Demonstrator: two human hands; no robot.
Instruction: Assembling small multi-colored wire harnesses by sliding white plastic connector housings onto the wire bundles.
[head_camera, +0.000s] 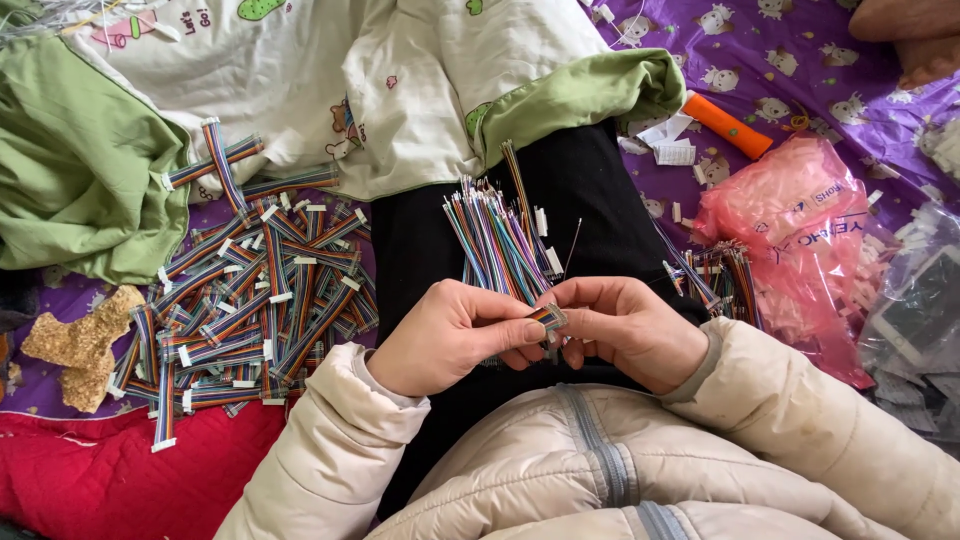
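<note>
Nearest, low in the scene: cream quilted jacket sleeves (330, 450) and a zipped front. Just beyond, both hands meeting at centre over a black-clad lap (590, 190). Left hand (450, 335) curled narrow, thumb and forefinger pinched on the near end of a short multicoloured flat ribbon cable piece (547, 317). Right hand (628, 325) likewise narrowed, fingertips closed on the same piece from the right side; equally near to it, touching. Gripped in the same hands, a bundle of thin multicoloured loose wires (492, 240), long axis running away from the hands toward the far side, fanning slightly left, white connector ends showing at the top.

Left of the lap, a heap of finished rainbow ribbon cables with white plugs (250, 300), lying crisscross on purple patterned cloth (760, 50). Right, a smaller cluster of cables (715, 275) just beside a crumpled pink plastic bag (800, 230). Farther off, an orange cylindrical tool (727, 126) and a green-and-white blanket (300, 80).
</note>
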